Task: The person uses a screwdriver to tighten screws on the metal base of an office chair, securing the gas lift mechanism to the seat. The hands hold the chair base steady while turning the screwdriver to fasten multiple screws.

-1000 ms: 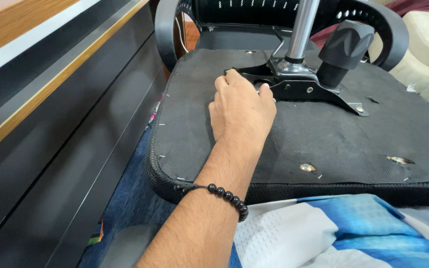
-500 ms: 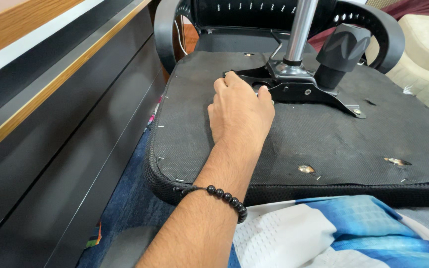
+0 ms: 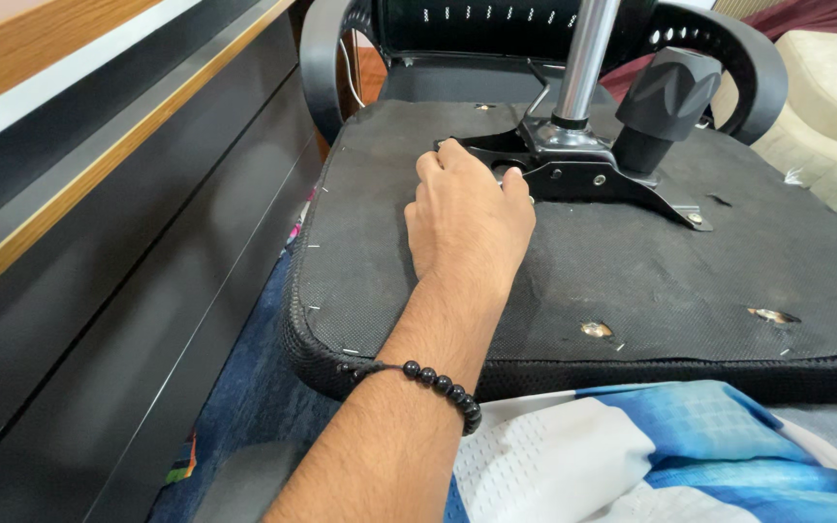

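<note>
Left hand (image 3: 467, 218): palm down on the seat underside, fingers curled onto the mechanism plate; grip undeterminable.
Mechanism plate (image 3: 583, 179): black metal, bolted at seat centre.
Gas column (image 3: 585, 58): chrome, rising from plate.
Knob (image 3: 666, 102): black, beside column.
Seat underside (image 3: 632, 271): black fabric, facing up.

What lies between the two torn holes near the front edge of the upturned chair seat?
In the head view, only bare black fabric lies between the left hole and the right hole on the seat underside. The left hand rests farther back.
</note>
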